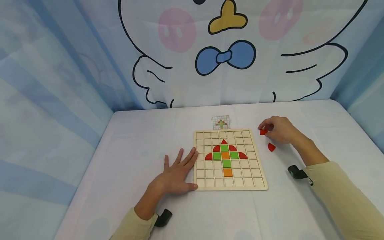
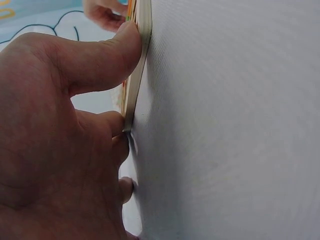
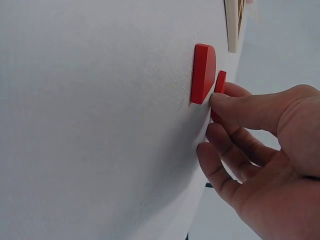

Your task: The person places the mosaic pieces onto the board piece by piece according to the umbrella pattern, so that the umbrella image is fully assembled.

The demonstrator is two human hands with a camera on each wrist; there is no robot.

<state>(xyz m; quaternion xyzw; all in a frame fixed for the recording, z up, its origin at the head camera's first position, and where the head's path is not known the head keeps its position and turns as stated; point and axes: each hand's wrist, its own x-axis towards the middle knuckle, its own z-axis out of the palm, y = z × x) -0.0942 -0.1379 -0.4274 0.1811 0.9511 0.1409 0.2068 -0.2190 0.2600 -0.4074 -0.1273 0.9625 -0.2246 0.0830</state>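
Note:
A wooden grid board (image 1: 210, 183) lies on the table, with green, orange and red tiles in its middle, among them an orange square tile (image 1: 228, 172). My left hand (image 1: 177, 176) rests flat with spread fingers at its left edge; in the left wrist view the thumb (image 2: 107, 57) touches the board's rim (image 2: 142, 55). Right of the board, my right hand (image 1: 280, 130) pinches a red quarter-round tile (image 1: 263, 132) between thumb and fingers, at the table surface. Another red quarter-round tile (image 1: 271, 147) lies nearer me, beside that hand; it shows larger in the right wrist view.
Behind the board lies a small pattern card (image 1: 221, 122) printed with a similar coloured figure. A white cloth covers the table (image 1: 144, 133). A cartoon-printed curtain (image 1: 225, 86) hangs along the back edge, and blue curtains stand at both sides.

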